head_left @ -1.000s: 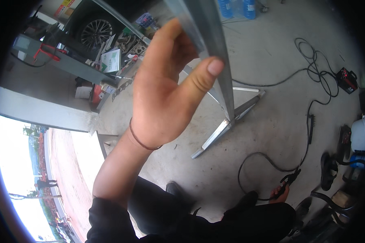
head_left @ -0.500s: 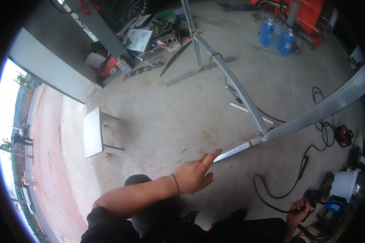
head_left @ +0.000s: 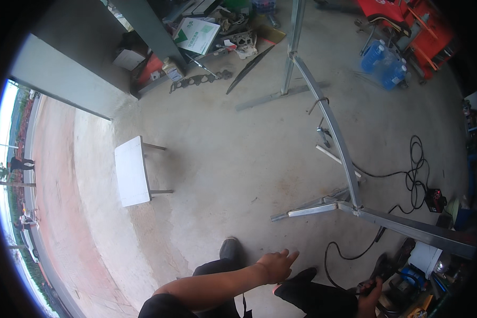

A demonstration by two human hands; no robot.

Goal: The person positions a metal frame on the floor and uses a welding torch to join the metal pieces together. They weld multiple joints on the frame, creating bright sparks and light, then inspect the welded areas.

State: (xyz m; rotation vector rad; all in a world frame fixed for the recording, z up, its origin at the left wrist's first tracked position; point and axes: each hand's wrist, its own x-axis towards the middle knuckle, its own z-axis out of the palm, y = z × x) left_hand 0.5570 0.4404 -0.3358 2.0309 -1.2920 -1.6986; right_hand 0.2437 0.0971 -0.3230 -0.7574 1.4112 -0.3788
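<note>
My left hand is empty, its fingers stretched out over the floor, apart from the metal frame. In my right hand, at the lower right, is a dark tool with a bit of red on it; its exact kind is hard to make out. A black cable loops across the floor beside it. Ahead stands a frame of grey square metal tube, with a curved bar and a long bar reaching right. A short bright tube end sticks out leftward at their joint.
A white stool stands at left. To the right sit a small red-and-black box with coiled cable and a white bucket among tools. Blue water bottles and a red machine are at the back right; car parts lie behind.
My left hand has come away from the tube end, back toward my body. My right hand still holds the dark tool, now lower and further left. The view has shifted.
</note>
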